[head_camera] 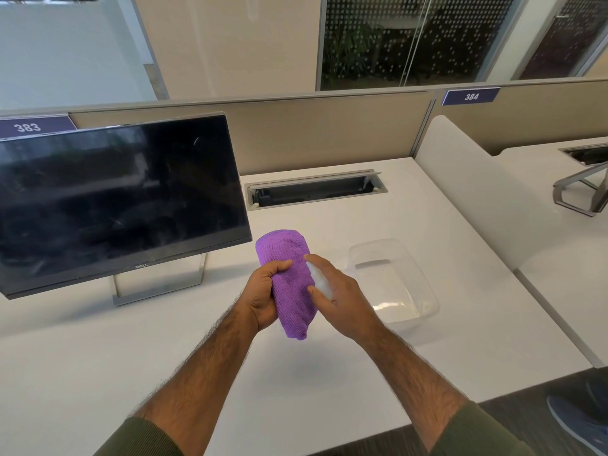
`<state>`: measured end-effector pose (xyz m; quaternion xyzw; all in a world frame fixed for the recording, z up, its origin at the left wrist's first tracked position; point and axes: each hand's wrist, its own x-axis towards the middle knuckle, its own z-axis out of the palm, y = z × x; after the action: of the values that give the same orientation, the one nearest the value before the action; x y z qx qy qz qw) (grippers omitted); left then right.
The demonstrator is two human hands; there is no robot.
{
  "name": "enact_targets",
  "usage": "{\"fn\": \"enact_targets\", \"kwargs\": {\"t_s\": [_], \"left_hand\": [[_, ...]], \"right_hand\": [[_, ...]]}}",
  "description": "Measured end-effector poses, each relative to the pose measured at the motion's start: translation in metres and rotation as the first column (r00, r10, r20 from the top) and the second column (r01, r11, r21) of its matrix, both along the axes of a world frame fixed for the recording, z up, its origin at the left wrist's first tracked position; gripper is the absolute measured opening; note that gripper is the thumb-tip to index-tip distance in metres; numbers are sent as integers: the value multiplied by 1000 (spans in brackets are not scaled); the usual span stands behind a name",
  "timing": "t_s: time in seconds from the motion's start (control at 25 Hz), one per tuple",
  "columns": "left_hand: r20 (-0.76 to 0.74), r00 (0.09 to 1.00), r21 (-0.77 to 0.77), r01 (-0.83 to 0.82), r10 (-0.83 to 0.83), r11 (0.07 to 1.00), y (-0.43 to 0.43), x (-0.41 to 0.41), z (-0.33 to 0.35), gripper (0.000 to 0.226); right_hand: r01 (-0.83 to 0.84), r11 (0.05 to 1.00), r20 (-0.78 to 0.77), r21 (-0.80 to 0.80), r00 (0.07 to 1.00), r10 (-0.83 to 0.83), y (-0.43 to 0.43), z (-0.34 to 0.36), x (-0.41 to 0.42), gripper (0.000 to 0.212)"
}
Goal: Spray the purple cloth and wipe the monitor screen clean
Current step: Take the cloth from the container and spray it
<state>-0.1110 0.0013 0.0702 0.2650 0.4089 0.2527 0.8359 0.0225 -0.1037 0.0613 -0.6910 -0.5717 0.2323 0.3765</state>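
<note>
My left hand grips a folded purple cloth and holds it above the white desk. My right hand is closed around a small clear spray bottle, whose nozzle points at the cloth from close by; my forefinger rests on top of it. The dark monitor screen stands at the left on a silver stand, switched off, with faint smudges on the glass.
A clear plastic tub sits on the desk just right of my hands. An open cable tray is set into the desk behind them. A beige partition runs along the back, and a shoe shows on the floor at bottom right.
</note>
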Motion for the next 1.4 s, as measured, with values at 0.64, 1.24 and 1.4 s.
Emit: {"fn": "enact_targets", "kwargs": {"t_s": [0.64,1.24,1.4], "left_hand": [[25,999,-2,22,-22,1000,4,3,1,29],[-40,999,3,6,-5,1000,10,2,0,34],[-37,999,3,8,-8,1000,12,1,0,39]], "right_hand": [[25,999,-22,-35,999,-26,5,-7,2,59],[78,996,39,-31,996,-77,8,-7,0,57],[2,1000,50,-18,999,-2,10,-5,0,57]]}}
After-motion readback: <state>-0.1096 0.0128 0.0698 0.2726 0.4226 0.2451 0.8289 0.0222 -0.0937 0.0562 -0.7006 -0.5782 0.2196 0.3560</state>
